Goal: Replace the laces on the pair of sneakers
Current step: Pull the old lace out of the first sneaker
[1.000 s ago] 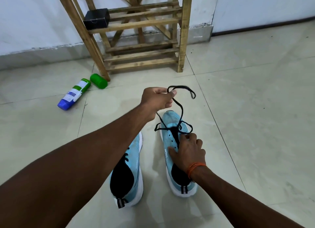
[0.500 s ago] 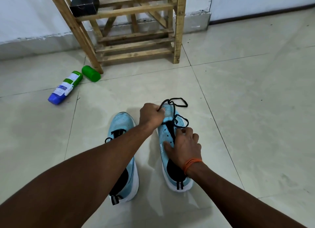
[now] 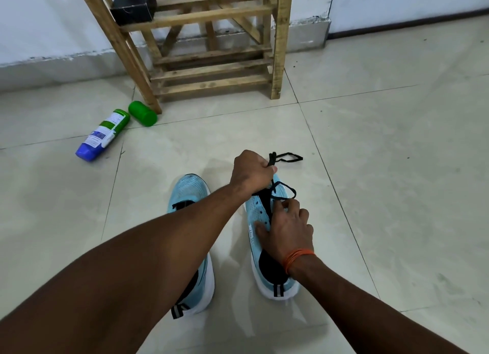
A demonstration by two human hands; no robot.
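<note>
**Unlacing, one shoe in hand.** Two light-blue sneakers stand side by side on the tiled floor, toes toward a wooden rack.

- **Left hand:** The left hand reaches across and is closed on the black lace. It holds the lace above the toe of the right-side sneaker, and a slack loop hangs beyond the fist.
- **Right hand:** The right hand grips that sneaker's upper, with the thumb on the side and the fingers curled over the eyelets. Whether the fingers also pinch the lace cannot be told.
- **Other shoe:** The left-side sneaker is untouched.
- **Handling:** The lace looks light, limp and prone to snag, so it is best taken close to the eyelet. The shoe looks light and soft, so it needs holding down.
</note>
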